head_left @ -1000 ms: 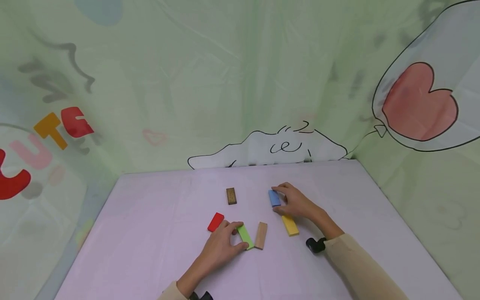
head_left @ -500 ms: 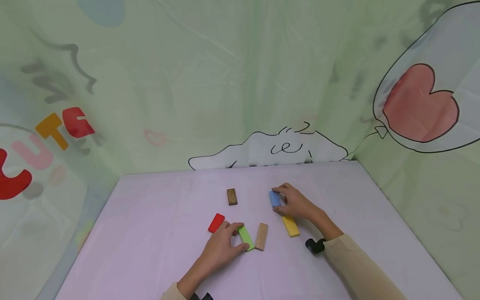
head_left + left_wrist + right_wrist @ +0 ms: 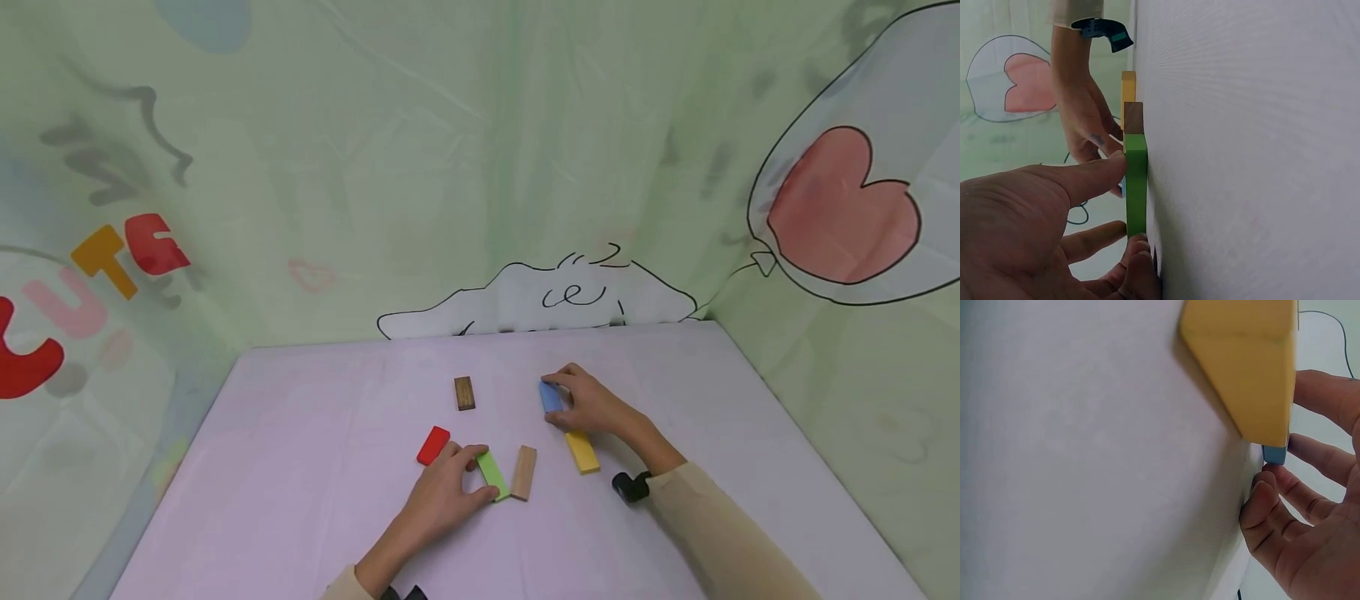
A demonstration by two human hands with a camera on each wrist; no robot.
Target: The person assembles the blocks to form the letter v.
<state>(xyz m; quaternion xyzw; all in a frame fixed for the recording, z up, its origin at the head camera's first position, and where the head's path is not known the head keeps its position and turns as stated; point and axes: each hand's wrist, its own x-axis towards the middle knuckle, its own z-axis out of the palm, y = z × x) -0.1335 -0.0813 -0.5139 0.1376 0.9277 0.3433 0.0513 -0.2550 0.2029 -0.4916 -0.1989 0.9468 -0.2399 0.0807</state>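
My left hand [image 3: 444, 492] pinches a green wooden block [image 3: 492, 476] lengthwise, thumb at its near end and a finger at its far end. The block lies on the table, its near end right beside a natural-wood block [image 3: 523, 473]. In the left wrist view the green block [image 3: 1137, 187] spans between thumb and fingers. Farther right, my right hand [image 3: 592, 406] holds a blue block [image 3: 551, 397] between thumb and fingers at its two ends. Just below that hand lies a yellow block [image 3: 582, 453], large in the right wrist view, where the blue block is mostly hidden behind it.
A red block [image 3: 432, 446] lies just beyond my left hand, partly behind its knuckles. Farther back sits a dark brown block [image 3: 464, 393]. The pale table [image 3: 300, 467] meets green printed curtains [image 3: 420, 167] at its back and sides.
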